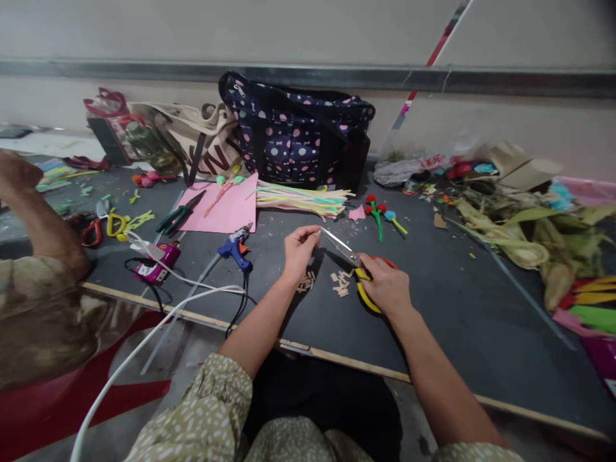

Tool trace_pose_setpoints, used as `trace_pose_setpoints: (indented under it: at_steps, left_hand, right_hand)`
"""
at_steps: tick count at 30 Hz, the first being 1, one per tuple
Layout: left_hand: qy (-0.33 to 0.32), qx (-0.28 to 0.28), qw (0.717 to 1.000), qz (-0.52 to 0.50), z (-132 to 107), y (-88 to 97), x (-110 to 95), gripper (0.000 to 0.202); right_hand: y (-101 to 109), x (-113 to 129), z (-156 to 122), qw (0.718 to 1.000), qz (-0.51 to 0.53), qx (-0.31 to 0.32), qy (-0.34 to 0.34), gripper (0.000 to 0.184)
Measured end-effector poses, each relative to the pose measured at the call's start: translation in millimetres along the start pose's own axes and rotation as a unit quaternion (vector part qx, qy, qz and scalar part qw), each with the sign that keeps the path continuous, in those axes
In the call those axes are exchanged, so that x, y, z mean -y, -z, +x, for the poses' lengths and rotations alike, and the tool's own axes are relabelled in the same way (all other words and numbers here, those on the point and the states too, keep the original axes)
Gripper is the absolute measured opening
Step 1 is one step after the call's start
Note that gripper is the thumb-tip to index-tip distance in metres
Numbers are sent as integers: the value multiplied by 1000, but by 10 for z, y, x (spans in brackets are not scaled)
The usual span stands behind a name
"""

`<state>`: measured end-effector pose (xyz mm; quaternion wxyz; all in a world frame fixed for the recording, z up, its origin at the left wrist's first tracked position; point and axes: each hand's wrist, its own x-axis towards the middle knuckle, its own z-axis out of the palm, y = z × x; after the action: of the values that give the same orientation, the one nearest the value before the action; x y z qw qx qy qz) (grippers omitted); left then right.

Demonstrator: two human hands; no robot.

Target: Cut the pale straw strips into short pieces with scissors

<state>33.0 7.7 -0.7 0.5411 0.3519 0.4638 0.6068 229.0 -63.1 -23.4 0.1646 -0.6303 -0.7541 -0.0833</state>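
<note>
so the scissors (339, 247) are up off the dark grey tabletop (457, 308), right in front of the person, blades angled up and away to the left. right hand (387, 285) is wrapped around the yellow and red handles. left hand (299, 251) has its thumb and fingers pressed together right by the blade tips, and whatever might be pinched in there is too small for me to make out.

under the hands there are two little piles of small tan pieces (341, 283), one just left of the handles, the other partly hidden behind the left wrist.

left of that there's a blue glue gun (235, 249) lying near a pink sheet (240, 221), with green-handled pliers (176, 217) partly on the sheet. a bundle of pale pipe cleaners (303, 201) lies by the sheet's right side, in front of a navy dotted bag (298, 135). a red and green pipe cleaner flower (376, 218) is further right, and dried husks (510, 237) are heaped past it. another person's arm (48, 218) shows at far left.
</note>
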Motion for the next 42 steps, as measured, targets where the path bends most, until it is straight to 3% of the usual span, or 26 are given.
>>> trace_pose_setpoints:
  at_steps: [10,15,21,25,31,42]
  left_hand:
    - [12,-4,1000,3,-3,-19,-39,11]
    - [6,5,1000,0,-7,-12,-46,11]
    - [13,46,999,2,45,56,-50,18]
    - [16,90,994,61,142,181,-79,20]
    - [19,253,940,226,231,407,-231,20]
    - [68,440,839,312,285,527,-191,24]
  right_hand:
    - [-43,-34,-14,999,33,14,-1,34]
    - [-16,-51,8,997,56,4,-58,32]
    - [-8,-106,60,994,28,31,-102,31]
    - [-12,-131,84,991,41,30,-121,28]
    - [-17,-181,95,988,71,7,-135,28]
    - [-72,-238,98,984,115,-25,-132,27]
